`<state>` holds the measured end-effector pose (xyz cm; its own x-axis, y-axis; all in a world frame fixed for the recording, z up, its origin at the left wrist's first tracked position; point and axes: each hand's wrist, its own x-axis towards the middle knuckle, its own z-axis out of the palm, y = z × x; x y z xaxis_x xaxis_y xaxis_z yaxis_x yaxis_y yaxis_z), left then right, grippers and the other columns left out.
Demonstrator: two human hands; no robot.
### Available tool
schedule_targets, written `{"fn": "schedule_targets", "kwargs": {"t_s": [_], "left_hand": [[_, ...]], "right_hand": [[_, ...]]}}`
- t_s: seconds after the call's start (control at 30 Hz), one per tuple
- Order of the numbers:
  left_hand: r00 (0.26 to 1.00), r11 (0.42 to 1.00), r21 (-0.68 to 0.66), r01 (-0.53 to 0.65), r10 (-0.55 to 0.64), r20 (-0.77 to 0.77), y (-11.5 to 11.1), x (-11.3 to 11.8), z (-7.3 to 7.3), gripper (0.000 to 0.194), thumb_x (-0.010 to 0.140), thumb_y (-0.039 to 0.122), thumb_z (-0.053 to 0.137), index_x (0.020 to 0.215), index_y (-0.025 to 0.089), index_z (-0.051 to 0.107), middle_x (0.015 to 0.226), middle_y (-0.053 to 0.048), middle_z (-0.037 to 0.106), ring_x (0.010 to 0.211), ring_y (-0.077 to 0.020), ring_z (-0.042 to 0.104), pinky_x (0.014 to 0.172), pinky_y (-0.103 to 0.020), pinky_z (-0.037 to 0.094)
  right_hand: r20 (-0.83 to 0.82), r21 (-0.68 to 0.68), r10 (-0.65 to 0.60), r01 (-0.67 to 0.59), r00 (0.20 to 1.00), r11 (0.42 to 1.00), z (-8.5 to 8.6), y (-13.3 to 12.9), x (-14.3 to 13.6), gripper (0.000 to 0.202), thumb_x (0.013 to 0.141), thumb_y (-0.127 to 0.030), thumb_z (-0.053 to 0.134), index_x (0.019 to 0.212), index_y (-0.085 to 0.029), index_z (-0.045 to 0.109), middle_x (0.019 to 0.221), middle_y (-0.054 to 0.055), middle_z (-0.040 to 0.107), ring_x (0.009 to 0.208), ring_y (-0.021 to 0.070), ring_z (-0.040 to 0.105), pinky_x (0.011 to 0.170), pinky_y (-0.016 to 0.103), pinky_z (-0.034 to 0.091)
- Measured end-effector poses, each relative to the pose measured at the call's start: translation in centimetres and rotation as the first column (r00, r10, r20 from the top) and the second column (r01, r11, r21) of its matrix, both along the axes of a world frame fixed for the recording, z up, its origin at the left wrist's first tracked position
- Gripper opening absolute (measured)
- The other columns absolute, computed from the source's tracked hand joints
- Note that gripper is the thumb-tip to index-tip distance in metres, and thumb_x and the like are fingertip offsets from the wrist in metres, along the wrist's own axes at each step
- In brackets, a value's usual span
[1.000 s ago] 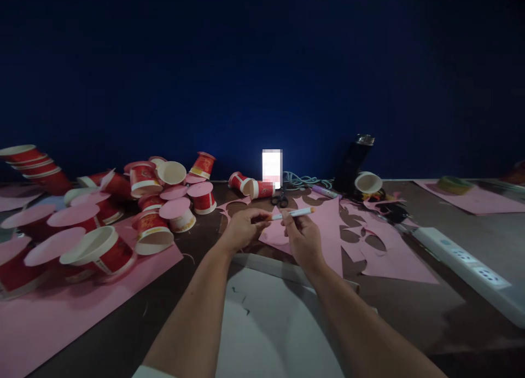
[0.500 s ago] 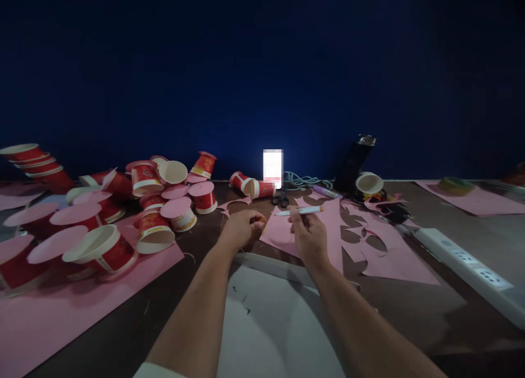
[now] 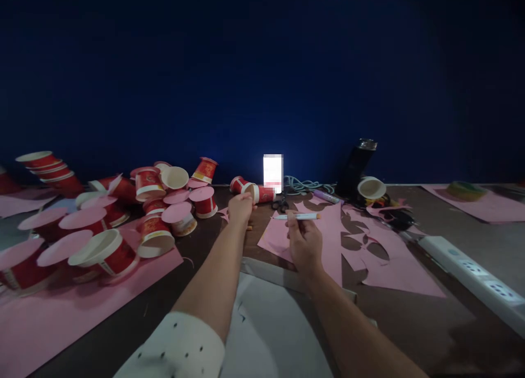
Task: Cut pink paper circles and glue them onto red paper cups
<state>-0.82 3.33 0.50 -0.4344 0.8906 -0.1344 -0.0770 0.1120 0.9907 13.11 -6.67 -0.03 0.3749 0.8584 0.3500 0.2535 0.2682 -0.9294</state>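
My left hand (image 3: 240, 207) reaches to the red paper cup (image 3: 262, 193) that lies on its side at the back, its fingers bent at the cup's rim. Whether they grip it is hard to tell. My right hand (image 3: 304, 237) holds a white marker (image 3: 297, 216) with an orange end, level over a pink paper sheet (image 3: 330, 246). Behind the marker lie black scissors (image 3: 280, 205). A small orange piece (image 3: 249, 228) rests on the table below my left hand.
Many red cups with pink discs (image 3: 74, 246) crowd the left side. Cut pink paper (image 3: 404, 268), a black bottle (image 3: 353, 167), a tilted cup (image 3: 371, 187) and a power strip (image 3: 471, 268) stand or lie right. A white board (image 3: 274, 323) is nearest me.
My left hand has moved forward from the table beside the pink sheet to the lying cup. My right hand still holds the marker, now more level. The view has shifted slightly.
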Motion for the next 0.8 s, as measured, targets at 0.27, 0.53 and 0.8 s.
{"fn": "schedule_targets", "kwargs": {"t_s": [0.27, 0.53, 0.8], "left_hand": [[0.997, 0.999, -0.027, 0.018, -0.016, 0.077, 4.9, 2.3, -1.1, 0.025, 0.078, 0.018, 0.061, 0.101, 0.007, 0.063, 0.058, -0.006, 0.063, 0.059, -0.0183, 0.068, 0.055, -0.025, 0.054], [0.976, 0.985, 0.090, 0.151, -0.163, 0.146, -0.2, 3.0, 0.4, 0.014, 0.078, 0.009, 0.056, 0.091, 0.012, 0.061, 0.073, -0.006, 0.069, 0.072, -0.0147, 0.070, 0.066, -0.022, 0.055], [0.940, 0.895, 0.296, 0.334, -0.295, -0.169, -9.4, 4.2, 0.2, 0.028, 0.082, 0.026, 0.057, 0.108, 0.019, 0.051, 0.082, -0.006, 0.068, 0.066, -0.0169, 0.069, 0.050, -0.021, 0.050]], "right_hand": [[0.040, 0.059, 0.064, -0.066, 0.997, 0.996, -0.8, 0.1, -0.1, 0.038, 0.086, -0.047, 0.051, 0.100, -0.015, 0.066, 0.078, 0.006, 0.066, 0.064, 0.0150, 0.057, 0.059, 0.026, 0.045], [-0.229, 0.124, 0.035, -0.007, 0.973, 0.992, -0.1, 0.9, 0.8, 0.034, 0.085, -0.043, 0.051, 0.108, -0.019, 0.058, 0.087, 0.004, 0.065, 0.059, 0.0113, 0.057, 0.056, 0.026, 0.049], [-0.589, 0.023, 0.122, -0.134, 0.799, 0.991, -0.4, 2.5, 1.8, 0.052, 0.074, -0.049, 0.066, 0.115, -0.022, 0.049, 0.106, 0.005, 0.065, 0.093, 0.0168, 0.065, 0.077, 0.030, 0.052]]}}
